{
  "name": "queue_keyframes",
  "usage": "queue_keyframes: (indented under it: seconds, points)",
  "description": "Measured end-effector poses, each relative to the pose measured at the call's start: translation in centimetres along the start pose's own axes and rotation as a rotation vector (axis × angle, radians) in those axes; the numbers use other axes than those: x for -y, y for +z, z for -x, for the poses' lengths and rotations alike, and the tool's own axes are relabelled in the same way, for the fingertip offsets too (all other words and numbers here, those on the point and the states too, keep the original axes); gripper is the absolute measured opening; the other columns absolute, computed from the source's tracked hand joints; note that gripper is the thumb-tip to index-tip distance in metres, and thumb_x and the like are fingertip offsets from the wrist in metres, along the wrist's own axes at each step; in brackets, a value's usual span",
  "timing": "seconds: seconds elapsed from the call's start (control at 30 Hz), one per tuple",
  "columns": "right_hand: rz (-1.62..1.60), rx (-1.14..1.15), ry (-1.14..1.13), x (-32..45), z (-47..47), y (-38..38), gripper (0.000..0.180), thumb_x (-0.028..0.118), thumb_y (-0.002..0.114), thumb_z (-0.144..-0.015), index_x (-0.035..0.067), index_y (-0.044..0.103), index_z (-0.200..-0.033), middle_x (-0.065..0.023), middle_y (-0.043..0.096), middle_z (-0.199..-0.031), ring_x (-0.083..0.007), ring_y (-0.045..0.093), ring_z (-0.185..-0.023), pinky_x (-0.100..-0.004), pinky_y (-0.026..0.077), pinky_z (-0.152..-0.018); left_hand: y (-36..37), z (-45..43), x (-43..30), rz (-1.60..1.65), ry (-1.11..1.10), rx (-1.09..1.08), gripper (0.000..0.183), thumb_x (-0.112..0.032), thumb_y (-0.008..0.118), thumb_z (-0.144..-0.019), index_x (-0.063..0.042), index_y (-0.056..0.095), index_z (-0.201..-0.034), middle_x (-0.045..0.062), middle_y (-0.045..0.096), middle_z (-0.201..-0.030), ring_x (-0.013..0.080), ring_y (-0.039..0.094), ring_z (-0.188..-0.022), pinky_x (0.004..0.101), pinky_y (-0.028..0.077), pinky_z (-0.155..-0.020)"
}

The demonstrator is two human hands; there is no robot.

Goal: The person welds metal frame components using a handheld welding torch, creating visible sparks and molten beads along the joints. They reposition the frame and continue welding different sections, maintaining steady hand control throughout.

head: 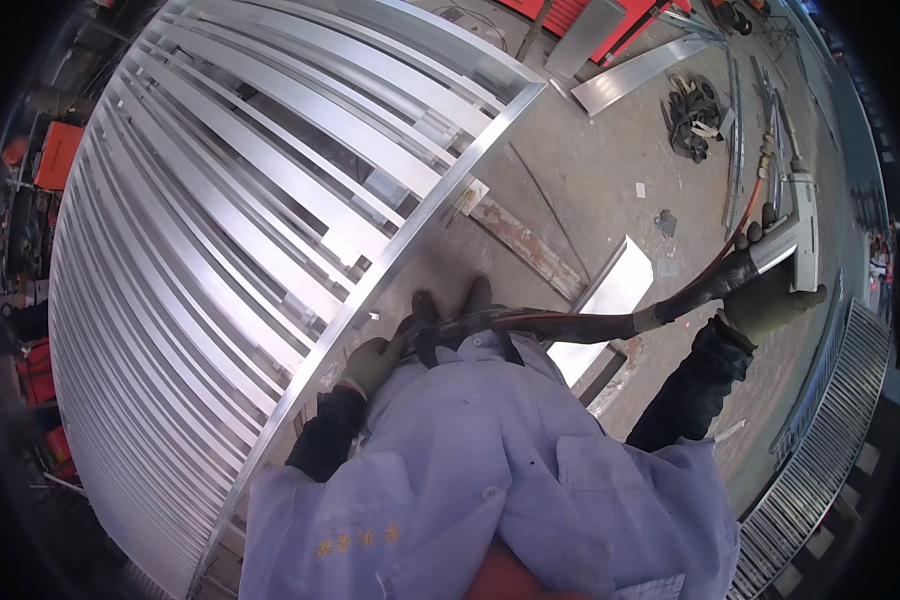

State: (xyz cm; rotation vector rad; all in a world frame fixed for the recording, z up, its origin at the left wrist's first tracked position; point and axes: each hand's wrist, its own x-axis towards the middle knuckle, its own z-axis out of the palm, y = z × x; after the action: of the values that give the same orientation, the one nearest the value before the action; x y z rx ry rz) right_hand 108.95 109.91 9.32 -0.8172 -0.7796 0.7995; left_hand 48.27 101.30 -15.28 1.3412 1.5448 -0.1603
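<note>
My right hand (pixel 771 306), in a work glove with dark fingertips, grips the handle of a handheld laser welding gun (pixel 804 225), held out to my right. A thick black-sleeved hose bundle (pixel 570 327) runs from the gun's handle across the front of my waist. My left hand (pixel 371 364), also gloved, is closed around the bundle near my waist; its fingers are partly hard to make out against the dark sleeve. Beside that hand is the metal edge of a large slatted metal panel (pixel 270 225), which fills the left side of the view.
On the concrete floor lie a bright sheet-metal piece (pixel 615 281), a worn flat bar (pixel 529 244) and a dark tangle of straps or cable (pixel 694 116). Red equipment (pixel 637 30) stands at the top. Another slatted panel (pixel 817 450) is at the lower right.
</note>
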Motion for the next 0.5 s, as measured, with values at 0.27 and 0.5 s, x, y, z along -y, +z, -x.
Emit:
queue_keyframes:
  seconds: [0.27, 0.5]
  points:
    - [-0.154, 0.074, -0.071, 1.4, 3.7, -3.8, 0.121, 0.084, 0.066, -0.093, -0.003, 0.032, -0.170, -0.0397, 0.051, -0.158, -0.0475, 0.071, -0.129, -0.0604, 0.058, -0.114, -1.8, 0.4, 2.2, 0.107, -0.040, 0.067, 0.077, -0.067, 0.067, -0.101, 0.004, 0.077, -0.128, 0.029, 0.079, -0.123, 0.0370, 0.076, -0.116, 0.0434, 0.056, -0.102]
    - [-0.050, 0.055, -0.130, 4.3, 8.8, -1.8, 0.122, 0.083, 0.067, -0.093, -0.005, 0.031, -0.170, -0.0397, 0.048, -0.161, -0.0459, 0.065, -0.135, -0.0556, 0.057, -0.115, -2.5, 2.2, 4.3, 0.200, -0.008, 0.016, 0.071, -0.062, 0.079, -0.094, 0.006, 0.079, -0.116, 0.027, 0.081, -0.110, 0.0326, 0.078, -0.106, 0.0433, 0.057, -0.093]
